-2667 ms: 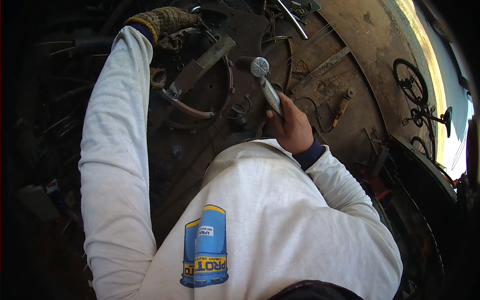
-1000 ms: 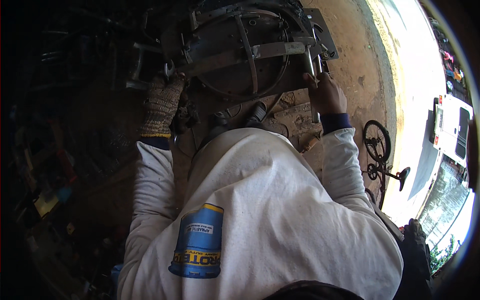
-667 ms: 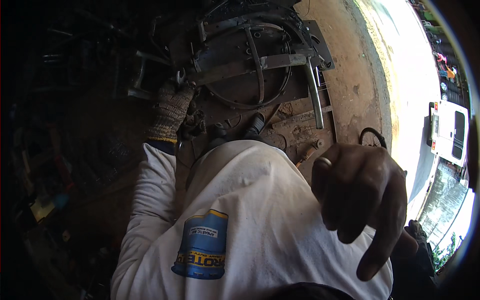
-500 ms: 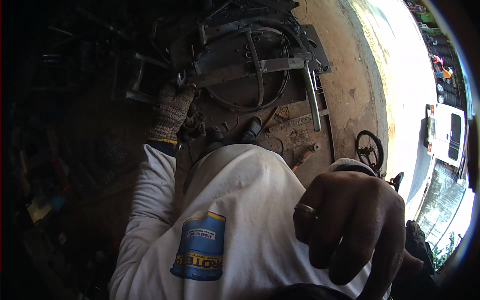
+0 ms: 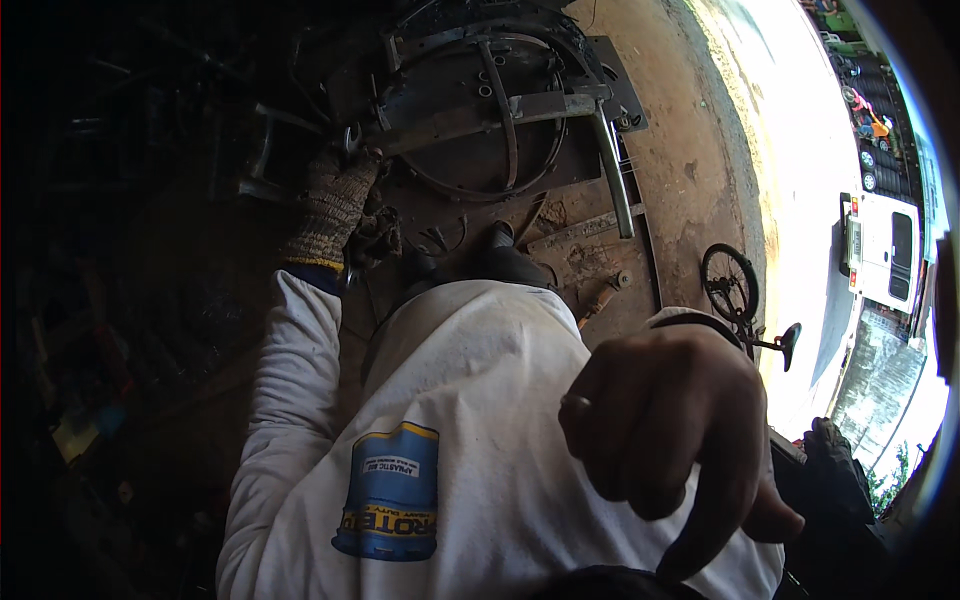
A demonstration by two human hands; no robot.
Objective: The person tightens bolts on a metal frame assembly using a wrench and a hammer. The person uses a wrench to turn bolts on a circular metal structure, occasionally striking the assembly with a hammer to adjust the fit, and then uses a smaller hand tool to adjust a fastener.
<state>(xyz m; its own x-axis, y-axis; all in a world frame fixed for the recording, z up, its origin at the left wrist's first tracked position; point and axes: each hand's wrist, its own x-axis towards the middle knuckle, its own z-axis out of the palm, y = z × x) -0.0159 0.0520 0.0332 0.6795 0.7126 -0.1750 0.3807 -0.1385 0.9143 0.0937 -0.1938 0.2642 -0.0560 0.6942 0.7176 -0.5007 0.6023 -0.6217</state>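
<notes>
My left hand (image 5: pixel 333 200), in a knitted work glove with a yellow cuff edge, is closed around a spanner. The spanner's open jaw (image 5: pixel 351 141) sticks out above the fist, next to the end of a flat metal bar (image 5: pixel 440 130). A crumpled dark cloth or glove (image 5: pixel 377 235) hangs beside the same hand. Close up at the lower right is my bare right hand (image 5: pixel 665 420), with a ring on one finger. Its index finger points down and the thumb stands apart; the other fingers bend loosely. I see nothing in it, though its palm is hidden.
Ahead lies a round metal frame (image 5: pixel 510 190) on a dark plate, with a metal tube (image 5: pixel 612 175) jutting toward me. Metal pieces (image 5: pixel 590 235) lie on the floor by my feet. A bicycle (image 5: pixel 730 285) and a white van (image 5: pixel 890 250) stand at the right; dark scrap fills the left.
My right hand has shifted left and slightly up in the picture. The view has turned a little, so the metal frame sits higher and further left. The left hand keeps the spanner.
</notes>
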